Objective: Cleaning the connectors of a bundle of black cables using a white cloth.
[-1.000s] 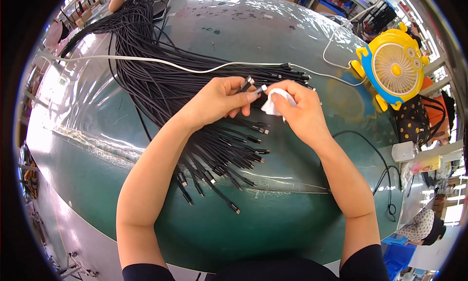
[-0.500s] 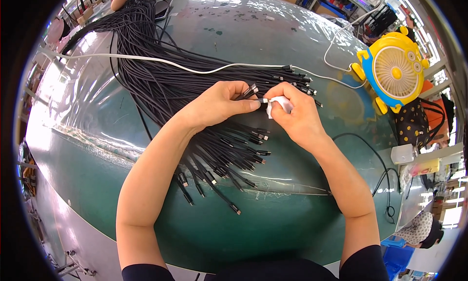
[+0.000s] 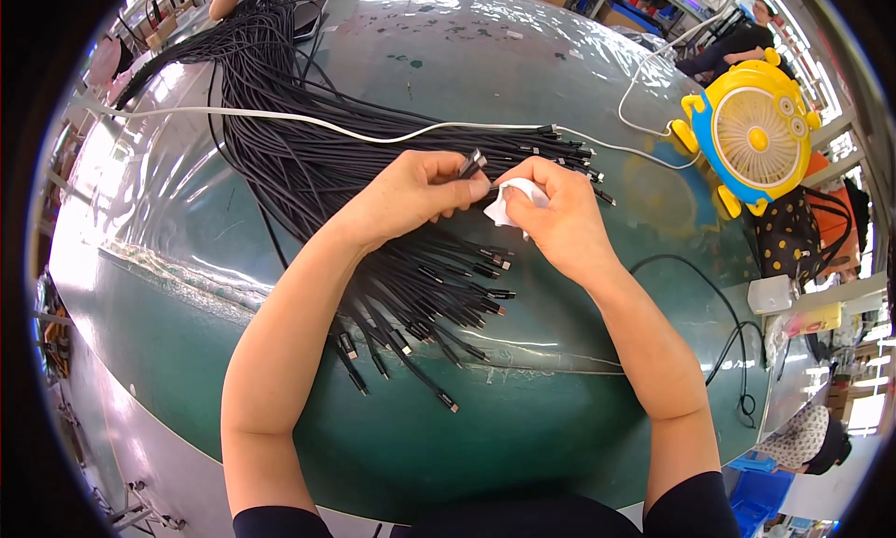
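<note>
My left hand (image 3: 411, 197) pinches the plug end of a black cable (image 3: 472, 163) above a big bundle of black cables (image 3: 308, 155) spread across the green table (image 3: 187, 286). Touching that plug end, my right hand (image 3: 560, 221) is closed on a small white cloth (image 3: 513, 200). More cable ends with metal plugs (image 3: 439, 314) fan out below my hands. Another group of plugs (image 3: 569, 155) lies just beyond my right hand.
A thin white cable (image 3: 308, 120) runs across the bundle. A yellow desk fan (image 3: 751, 132) stands at the right, with a black cord (image 3: 719, 323) looping near the table edge. A small white box (image 3: 773, 293) sits at the right rim. Another person (image 3: 747, 34) sits far back right.
My hands have come together and shifted slightly; the white cloth, earlier held out in my right fingers, is now pressed against the cable plug held by my left hand.
</note>
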### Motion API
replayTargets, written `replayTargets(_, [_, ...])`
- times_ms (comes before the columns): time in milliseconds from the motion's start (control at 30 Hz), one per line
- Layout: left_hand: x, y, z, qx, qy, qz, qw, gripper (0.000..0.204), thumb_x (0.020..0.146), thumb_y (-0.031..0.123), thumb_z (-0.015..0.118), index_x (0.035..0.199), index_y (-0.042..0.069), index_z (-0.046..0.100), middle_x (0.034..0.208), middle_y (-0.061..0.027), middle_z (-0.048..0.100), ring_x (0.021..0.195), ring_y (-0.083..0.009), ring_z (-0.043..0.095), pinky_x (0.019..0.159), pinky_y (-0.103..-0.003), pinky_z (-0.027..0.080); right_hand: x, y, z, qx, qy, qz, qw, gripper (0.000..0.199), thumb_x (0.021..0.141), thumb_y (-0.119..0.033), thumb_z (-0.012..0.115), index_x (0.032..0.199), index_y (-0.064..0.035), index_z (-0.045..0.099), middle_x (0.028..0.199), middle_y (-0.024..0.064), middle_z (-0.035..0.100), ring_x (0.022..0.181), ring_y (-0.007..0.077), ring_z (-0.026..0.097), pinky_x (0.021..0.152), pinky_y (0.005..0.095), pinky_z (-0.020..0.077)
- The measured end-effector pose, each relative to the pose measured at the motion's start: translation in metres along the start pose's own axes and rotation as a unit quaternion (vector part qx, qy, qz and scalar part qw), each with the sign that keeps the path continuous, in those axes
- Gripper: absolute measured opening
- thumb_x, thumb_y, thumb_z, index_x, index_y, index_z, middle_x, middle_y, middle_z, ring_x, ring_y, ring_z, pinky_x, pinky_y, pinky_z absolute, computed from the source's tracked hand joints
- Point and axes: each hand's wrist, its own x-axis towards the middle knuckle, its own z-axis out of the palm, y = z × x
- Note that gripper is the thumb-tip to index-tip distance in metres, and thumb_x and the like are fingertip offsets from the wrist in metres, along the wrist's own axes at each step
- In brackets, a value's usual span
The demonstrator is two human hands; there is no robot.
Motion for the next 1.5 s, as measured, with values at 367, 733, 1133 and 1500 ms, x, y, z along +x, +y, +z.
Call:
replayTargets(367, [0.002, -0.003, -0.017, -0.053, 0.001, -0.018, 0.998, 0.016, 0.09, 0.016, 0.066, 0.091, 0.0, 0.064, 0.075, -0.0025, 0.064, 0.064, -0.0079, 0.057, 0.063, -0.021, 0.047, -0.034, 0.022, -0.01, -0.071, -0.008, -0.025, 0.997, 0.016, 0.087, -0.009, 0.056, 0.098, -0.0008, 0.063, 0.078, 0.0067, 0.064, 0.069, 0.0119, 0.058, 0.064, 0.0277, 0.0463])
replayTargets(733, [-0.001, -0.001, -0.018, -0.03, -0.041, -0.019, 0.999, 0.019, 0.091, 0.02, 0.064, 0.086, 0.001, 0.064, 0.076, -0.0044, 0.067, 0.066, -0.0086, 0.058, 0.062, -0.021, 0.044, 0.012, -0.006, 0.011, 0.015, -0.021, -0.007, 1.0, 0.016, 0.088, -0.015, 0.06, 0.082, -0.0002, 0.061, 0.069, 0.0024, 0.063, 0.065, 0.0082, 0.056, 0.061, 0.0252, 0.0455])
replayTargets(1133, [-0.002, -0.005, -0.02, -0.026, -0.057, -0.018, 0.998, 0.019, 0.085, 0.018, 0.072, 0.086, 0.006, 0.058, 0.077, 0.0026, 0.059, 0.07, -0.005, 0.052, 0.064, -0.02, 0.043, 0.003, 0.005, 0.014, -0.01, 0.009, -0.064, 0.998, 0.017, 0.086, -0.012, 0.058, 0.096, 0.0001, 0.061, 0.078, 0.0119, 0.064, 0.072, 0.0169, 0.06, 0.067, 0.0318, 0.0486])
replayTargets(1500, [-0.002, -0.006, -0.015, -0.004, -0.033, -0.007, 0.999, 0.019, 0.085, 0.019, 0.07, 0.086, 0.002, 0.061, 0.077, -0.0007, 0.062, 0.069, -0.009, 0.054, 0.063, -0.023, 0.044, 0.014, -0.006, 0.016, -0.042, -0.021, 0.01, 0.999, 0.009, 0.084, -0.008, 0.059, 0.086, 0.0005, 0.06, 0.076, 0.0039, 0.063, 0.07, 0.0081, 0.058, 0.062, 0.0251, 0.0474])
